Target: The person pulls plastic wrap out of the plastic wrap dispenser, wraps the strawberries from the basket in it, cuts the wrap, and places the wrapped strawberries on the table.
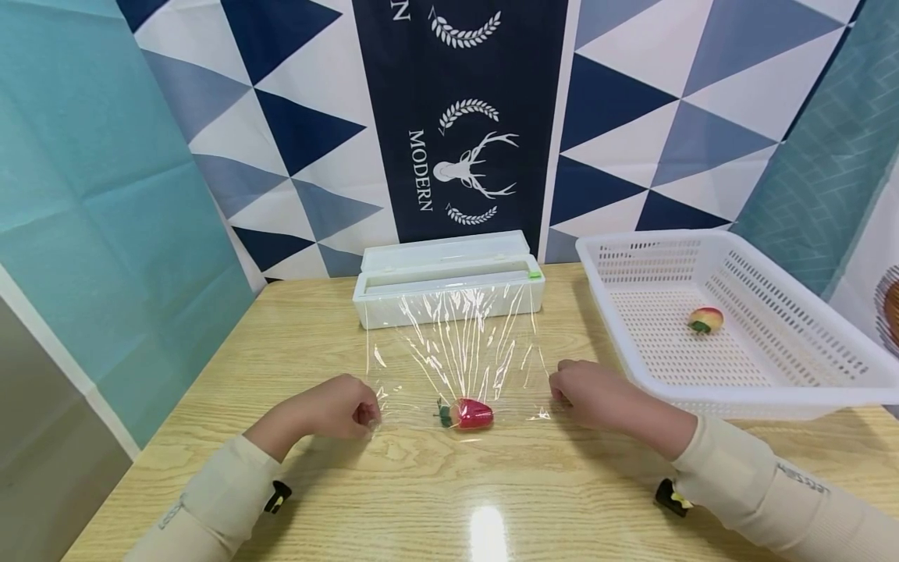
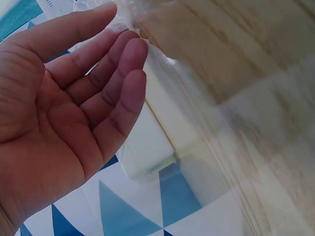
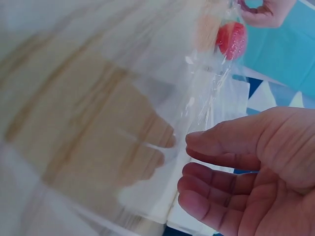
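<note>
While its far end runs back to the white box [image 1: 445, 250], the cling film [image 1: 467, 351] spreads out in front of that box, creases fanning from near the red fruit [image 1: 475, 414] toward it. Prob. v. light, thin & limp, more clingy than slippery, easy to tear or fold onto itself; best held by the 2 near corners w/ even tension. L hand [image 1: 342, 407] pinches the near L corner, R hand [image 1: 593, 396] the near R one, thumbs & fingertips gathered on the edge.

The red fruit lies in front of the box, btwn the hands, seen thru the film's near edge; can't tell if film touches it. Prob. light & firm, smooth, might roll; take it round the body, not by the green leaves.

R of the box: white basket [image 1: 744, 400] w/ a small red-yellow fruit [image 1: 705, 318] inside. Behind the box: patterned cloth [image 1: 463, 78].
</note>
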The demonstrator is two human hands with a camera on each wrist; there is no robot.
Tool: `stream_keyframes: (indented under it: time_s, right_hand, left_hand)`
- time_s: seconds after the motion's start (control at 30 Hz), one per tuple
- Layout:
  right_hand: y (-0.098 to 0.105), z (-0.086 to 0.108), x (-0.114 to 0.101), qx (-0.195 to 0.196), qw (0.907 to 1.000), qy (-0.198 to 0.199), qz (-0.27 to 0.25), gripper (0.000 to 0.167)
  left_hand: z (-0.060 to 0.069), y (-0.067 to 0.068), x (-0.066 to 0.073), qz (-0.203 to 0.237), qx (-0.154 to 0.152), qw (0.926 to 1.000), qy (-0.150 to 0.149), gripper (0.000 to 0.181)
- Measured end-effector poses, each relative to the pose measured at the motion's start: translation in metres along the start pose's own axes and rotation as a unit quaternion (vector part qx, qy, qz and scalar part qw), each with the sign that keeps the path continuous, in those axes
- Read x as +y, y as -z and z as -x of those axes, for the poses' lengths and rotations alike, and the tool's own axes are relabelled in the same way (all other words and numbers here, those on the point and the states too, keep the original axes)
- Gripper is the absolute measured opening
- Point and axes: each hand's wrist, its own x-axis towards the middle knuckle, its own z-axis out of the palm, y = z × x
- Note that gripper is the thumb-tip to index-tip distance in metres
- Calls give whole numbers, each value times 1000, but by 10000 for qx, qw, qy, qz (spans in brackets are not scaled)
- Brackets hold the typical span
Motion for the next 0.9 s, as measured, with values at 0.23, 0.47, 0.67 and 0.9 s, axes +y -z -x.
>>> stream_keyframes:
  time_s: [0.23,0.47,0.67,0.9]
  right_hand:
    - [7,-1,-7,42,9999,152,-28,24]
    - [9,0,-14,180,9967,719,-333,28]
    - [3,-1,-16,112,9952,848,-469,31]
    - [-1,-17,-29,216,9874,1476,-525,24]
  left_hand:
    - [0,1,4,139,198,9996,135,17]
    - [-3,1,17,-345,566,9975,262,28]
    - [-6,-5,26,-293,519,9982,-23,33]
    - [-24,-14,41,-460,729,9949,-531,21]
